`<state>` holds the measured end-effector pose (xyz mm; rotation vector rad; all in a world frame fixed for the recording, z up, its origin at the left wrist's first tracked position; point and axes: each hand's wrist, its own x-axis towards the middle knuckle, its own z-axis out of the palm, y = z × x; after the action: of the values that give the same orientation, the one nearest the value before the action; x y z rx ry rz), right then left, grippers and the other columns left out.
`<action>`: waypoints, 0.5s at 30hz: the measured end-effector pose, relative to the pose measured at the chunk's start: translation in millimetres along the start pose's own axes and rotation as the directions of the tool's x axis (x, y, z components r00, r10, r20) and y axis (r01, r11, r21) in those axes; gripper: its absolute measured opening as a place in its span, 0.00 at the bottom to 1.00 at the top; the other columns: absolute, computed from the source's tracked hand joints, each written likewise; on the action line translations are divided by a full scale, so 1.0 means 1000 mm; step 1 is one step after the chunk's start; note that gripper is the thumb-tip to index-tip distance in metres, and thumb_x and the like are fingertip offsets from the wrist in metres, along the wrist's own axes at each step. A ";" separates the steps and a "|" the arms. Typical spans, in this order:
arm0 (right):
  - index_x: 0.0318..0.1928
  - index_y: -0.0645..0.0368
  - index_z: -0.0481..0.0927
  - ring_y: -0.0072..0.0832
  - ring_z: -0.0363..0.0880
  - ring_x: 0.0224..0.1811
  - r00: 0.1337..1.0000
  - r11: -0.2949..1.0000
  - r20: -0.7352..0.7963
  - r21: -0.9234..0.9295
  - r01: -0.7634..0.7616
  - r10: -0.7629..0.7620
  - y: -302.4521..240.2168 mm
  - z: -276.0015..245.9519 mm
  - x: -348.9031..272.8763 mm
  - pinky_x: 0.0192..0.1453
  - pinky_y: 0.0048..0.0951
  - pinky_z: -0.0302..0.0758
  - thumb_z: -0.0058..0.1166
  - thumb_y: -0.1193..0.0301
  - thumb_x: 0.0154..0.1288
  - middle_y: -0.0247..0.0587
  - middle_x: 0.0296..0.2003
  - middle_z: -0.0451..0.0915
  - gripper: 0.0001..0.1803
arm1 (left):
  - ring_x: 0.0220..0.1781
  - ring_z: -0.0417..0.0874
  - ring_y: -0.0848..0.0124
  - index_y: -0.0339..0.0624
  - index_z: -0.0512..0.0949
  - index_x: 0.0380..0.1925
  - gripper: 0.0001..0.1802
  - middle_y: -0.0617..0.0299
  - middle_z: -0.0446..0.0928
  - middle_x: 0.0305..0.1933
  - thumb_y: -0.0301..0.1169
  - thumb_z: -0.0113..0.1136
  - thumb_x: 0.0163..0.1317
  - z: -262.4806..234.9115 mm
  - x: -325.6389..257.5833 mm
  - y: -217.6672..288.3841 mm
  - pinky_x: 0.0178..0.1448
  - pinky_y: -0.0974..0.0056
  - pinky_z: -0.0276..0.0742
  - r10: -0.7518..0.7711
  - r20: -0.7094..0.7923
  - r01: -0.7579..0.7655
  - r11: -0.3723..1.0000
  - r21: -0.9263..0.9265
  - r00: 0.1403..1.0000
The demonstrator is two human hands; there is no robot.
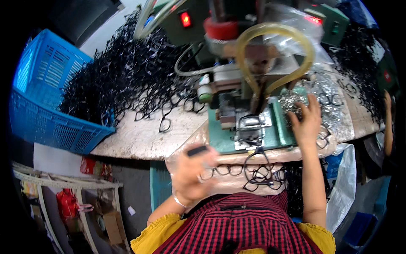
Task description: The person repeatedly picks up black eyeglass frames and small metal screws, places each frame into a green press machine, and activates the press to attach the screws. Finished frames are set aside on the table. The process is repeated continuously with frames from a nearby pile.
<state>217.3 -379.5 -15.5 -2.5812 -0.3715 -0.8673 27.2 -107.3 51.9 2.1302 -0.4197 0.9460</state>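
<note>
My right hand (308, 120) reaches over a heap of small shiny metal parts (292, 101) at the right of a green machine base (219, 136). Its fingers are apart, and no held part shows. My left hand (191, 171), smeared by motion, is before the bench edge; a black band or piece (197, 150) shows at its fingers, and I cannot make out whether it is worn or held. Under the press head, a black eyeglass frame (250, 122) sits on the metal fixture (265, 116). Several more black eyeglass frames (258, 169) lie on the pale sheet over my lap.
A large tangled pile of black eyeglass frames (139, 63) fills the left bench beside a blue crate (55, 120). A yellowish hose (308, 42) loops ahead of the press. Clear plastic bagging (338, 110) lies at the right. Another person's hand (387, 101) shows at far right.
</note>
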 end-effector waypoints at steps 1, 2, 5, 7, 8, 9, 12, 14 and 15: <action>0.35 0.59 0.84 0.49 0.67 0.66 0.999 0.999 -0.003 0.007 0.039 -0.039 0.004 -0.002 -0.002 0.67 0.42 0.66 0.67 0.72 0.50 0.53 0.59 0.73 0.10 | 0.53 0.82 0.61 0.35 0.79 0.46 0.11 0.51 0.80 0.53 0.28 0.56 0.67 -0.015 -0.003 -0.005 0.61 0.58 0.74 0.011 -0.223 0.000 0.999 0.047 0.975; 0.35 0.59 0.84 0.49 0.67 0.66 0.999 1.000 0.047 0.027 0.016 -0.017 0.005 -0.002 -0.004 0.67 0.42 0.66 0.67 0.72 0.50 0.52 0.59 0.73 0.10 | 0.51 0.82 0.64 0.33 0.80 0.44 0.10 0.51 0.81 0.51 0.27 0.55 0.67 -0.029 -0.001 -0.017 0.60 0.60 0.74 -0.165 -0.403 0.155 0.986 -0.058 0.900; 0.35 0.58 0.84 0.47 0.66 0.66 0.999 0.995 0.041 0.101 0.028 -0.032 0.004 0.002 -0.004 0.65 0.42 0.67 0.67 0.71 0.51 0.51 0.60 0.73 0.10 | 0.51 0.80 0.68 0.32 0.83 0.38 0.09 0.54 0.82 0.47 0.25 0.55 0.67 -0.067 0.036 -0.066 0.58 0.66 0.74 -0.221 -0.608 0.264 0.964 -0.019 0.763; 0.35 0.58 0.84 0.46 0.66 0.67 0.998 0.994 0.053 0.106 0.013 -0.019 -0.001 0.006 0.000 0.64 0.41 0.68 0.67 0.70 0.51 0.49 0.60 0.74 0.10 | 0.47 0.79 0.63 0.39 0.85 0.36 0.08 0.56 0.82 0.47 0.30 0.66 0.58 -0.070 0.069 -0.101 0.57 0.63 0.71 -0.052 -0.472 0.249 0.898 0.364 0.880; 0.35 0.58 0.84 0.45 0.66 0.67 0.998 0.996 0.065 0.087 0.005 -0.010 -0.004 0.008 0.002 0.63 0.41 0.68 0.67 0.70 0.51 0.48 0.60 0.74 0.10 | 0.49 0.78 0.62 0.42 0.86 0.35 0.08 0.57 0.82 0.49 0.32 0.67 0.56 -0.063 0.086 -0.118 0.59 0.61 0.69 -0.083 -0.376 0.261 0.852 0.454 0.923; 0.35 0.58 0.83 0.45 0.67 0.67 0.999 0.997 0.037 0.077 0.024 -0.027 -0.008 0.010 0.003 0.62 0.41 0.69 0.66 0.69 0.52 0.47 0.60 0.74 0.10 | 0.51 0.76 0.61 0.45 0.87 0.33 0.08 0.58 0.81 0.51 0.33 0.68 0.54 -0.054 0.097 -0.135 0.60 0.58 0.67 -0.002 -0.265 0.165 0.785 0.597 0.964; 0.34 0.57 0.83 0.44 0.69 0.64 0.995 0.999 0.091 0.000 0.048 -0.048 -0.017 0.013 0.005 0.60 0.42 0.70 0.65 0.70 0.52 0.46 0.57 0.76 0.08 | 0.57 0.71 0.56 0.46 0.87 0.34 0.13 0.55 0.75 0.59 0.39 0.69 0.51 -0.006 0.095 -0.182 0.67 0.52 0.62 -0.338 -0.174 0.339 0.527 0.779 0.925; 0.33 0.58 0.82 0.44 0.74 0.58 0.998 0.996 0.020 0.069 0.058 -0.059 -0.018 0.013 0.004 0.58 0.41 0.72 0.63 0.73 0.53 0.45 0.51 0.80 0.06 | 0.59 0.70 0.55 0.46 0.86 0.38 0.15 0.54 0.73 0.63 0.41 0.66 0.54 0.020 0.071 -0.212 0.70 0.50 0.60 -0.418 -0.135 0.303 0.367 0.879 0.898; 0.33 0.58 0.82 0.44 0.75 0.56 0.999 0.993 0.001 0.109 0.050 -0.050 -0.016 0.013 0.003 0.57 0.41 0.72 0.62 0.74 0.53 0.45 0.50 0.80 0.06 | 0.59 0.70 0.55 0.46 0.85 0.40 0.15 0.54 0.72 0.63 0.41 0.64 0.55 0.026 0.057 -0.226 0.72 0.50 0.58 -0.466 -0.074 0.238 0.304 0.922 0.882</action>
<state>220.2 -359.3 -18.7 -2.4832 -0.4730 -0.8352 203.2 23.1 -32.5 3.1620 0.7170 0.7218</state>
